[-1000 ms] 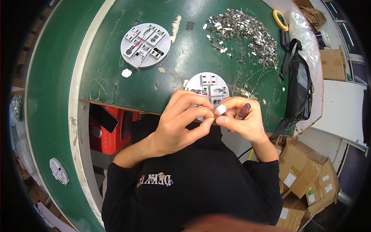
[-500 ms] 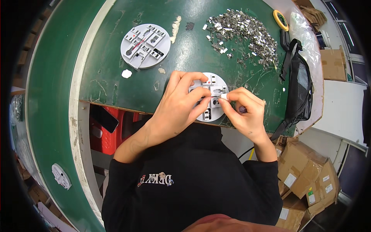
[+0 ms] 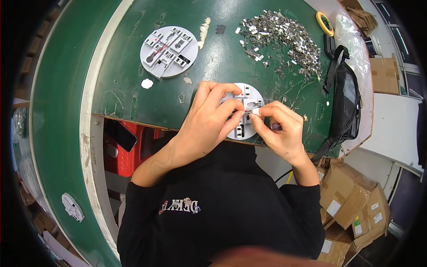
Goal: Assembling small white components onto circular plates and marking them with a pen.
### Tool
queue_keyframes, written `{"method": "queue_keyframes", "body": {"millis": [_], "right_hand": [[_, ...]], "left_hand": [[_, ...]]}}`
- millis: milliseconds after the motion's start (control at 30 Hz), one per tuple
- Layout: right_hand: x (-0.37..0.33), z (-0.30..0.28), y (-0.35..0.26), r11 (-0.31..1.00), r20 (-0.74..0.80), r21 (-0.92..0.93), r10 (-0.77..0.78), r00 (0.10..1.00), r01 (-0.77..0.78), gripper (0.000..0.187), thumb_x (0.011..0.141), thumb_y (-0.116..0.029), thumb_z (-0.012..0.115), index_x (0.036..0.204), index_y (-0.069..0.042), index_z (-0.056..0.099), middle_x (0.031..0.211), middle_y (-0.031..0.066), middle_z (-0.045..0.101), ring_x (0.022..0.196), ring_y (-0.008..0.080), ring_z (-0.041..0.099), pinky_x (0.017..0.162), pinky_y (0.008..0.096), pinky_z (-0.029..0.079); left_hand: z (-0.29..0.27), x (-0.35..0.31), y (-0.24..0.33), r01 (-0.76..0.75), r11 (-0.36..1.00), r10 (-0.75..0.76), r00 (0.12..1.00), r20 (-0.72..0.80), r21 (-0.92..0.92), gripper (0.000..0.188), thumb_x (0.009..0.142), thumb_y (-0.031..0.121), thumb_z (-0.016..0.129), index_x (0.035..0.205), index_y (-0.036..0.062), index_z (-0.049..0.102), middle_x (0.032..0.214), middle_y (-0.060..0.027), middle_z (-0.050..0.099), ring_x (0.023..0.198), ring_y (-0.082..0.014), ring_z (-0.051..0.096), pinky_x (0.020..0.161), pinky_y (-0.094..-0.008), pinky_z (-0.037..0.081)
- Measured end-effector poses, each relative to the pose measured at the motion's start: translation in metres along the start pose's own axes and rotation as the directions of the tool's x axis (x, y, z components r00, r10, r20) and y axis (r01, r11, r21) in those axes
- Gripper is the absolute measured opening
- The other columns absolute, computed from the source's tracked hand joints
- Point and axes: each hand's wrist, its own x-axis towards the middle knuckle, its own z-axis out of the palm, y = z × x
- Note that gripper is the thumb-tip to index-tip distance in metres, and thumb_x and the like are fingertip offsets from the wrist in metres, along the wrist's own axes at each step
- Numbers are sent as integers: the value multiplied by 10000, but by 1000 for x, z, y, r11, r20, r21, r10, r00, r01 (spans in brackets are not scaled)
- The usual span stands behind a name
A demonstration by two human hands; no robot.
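A round light-grey plate with raised slots and blocks [image 3: 253, 92] lies at the table's near edge, partly covered by both hands. My left hand [image 3: 209, 113] reaches over its left side, thumb and index finger pinched together at the middle; what they hold is too small to make out. Close to those fingertips, my right hand [image 3: 284, 125] pinches a small white piece [image 3: 255, 111] between thumb and index finger. A dark, round-ended handle [image 3: 276, 127] shows in the curl of the same hand; the rest of it is hidden.
A similar grey plate [image 3: 189, 34] with a red strip lies farther left; another plate [image 3: 72, 207] rests on the left-hand green surface. Small metal and white parts [image 3: 284, 40] are heaped at the far right, near yellow tape [image 3: 324, 24] and a black mesh bag [image 3: 347, 93].
My right fingertips and the white piece have shifted slightly left, closer to my left fingertips. My left hand stays almost in place on the plate.
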Motion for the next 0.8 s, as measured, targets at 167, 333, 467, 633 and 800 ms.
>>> {"method": "queue_keyframes", "body": {"millis": [167, 333, 467, 633, 800], "right_hand": [[4, -1, 4, 998, 67, -34, -52, 996, 54, 102, 807, 52, 693, 882, 9, 638, 841, 58, 625, 562, 152, 491, 502, 268, 406], [11, -4, 4, 998, 133, -31, -43, 990, 47, 134, 792, 84, 689, 898, 23, 637, 857, 72, 624, 598, 150, 475, 528, 260, 381], [17, -7, 8, 995, 190, -48, -75, 979, 85, 143, 795, 85, 682, 911, 19, 631, 872, 72, 623, 599, 156, 478, 531, 267, 386], [22, -5, 8, 987, 233, -81, -114, 966, 136, 148, 805, 77, 676, 929, 12, 628, 882, 71, 620, 599, 166, 484, 534, 277, 397], [25, -2, 7, 957, 290, -174, -174, 941, 231, 159, 823, 27, 672, 958, -27, 606, 914, 63, 613, 579, 194, 557, 513, 328, 447]], "left_hand": [[1, -2, -2, -26, 1000, 26, 1000, 10, 1, 147, 814, 18, 699, 933, 52, 621, 1208, -82, 568, 1023, -270, 489, 906, -345, 447], [-3, -3, 1, -28, 1000, 28, 1000, 9, 6, 146, 822, 7, 690, 940, 45, 615, 1206, -91, 568, 1027, -270, 498, 894, -345, 454], [-5, -5, 0, 18, 999, -18, 1000, -5, -28, 122, 835, 25, 698, 941, 47, 642, 1206, -79, 588, 1045, -245, 496, 889, -337, 446], [-7, -9, -1, 71, 996, -73, 997, -25, -63, 105, 846, 34, 695, 939, 46, 648, 1204, -76, 594, 1059, -235, 501, 889, -338, 441], [-8, -12, -1, 130, 989, -132, 991, -13, -76, 109, 852, 61, 704, 945, 48, 648, 1210, -84, 595, 1066, -244, 501, 911, -331, 429]]}}
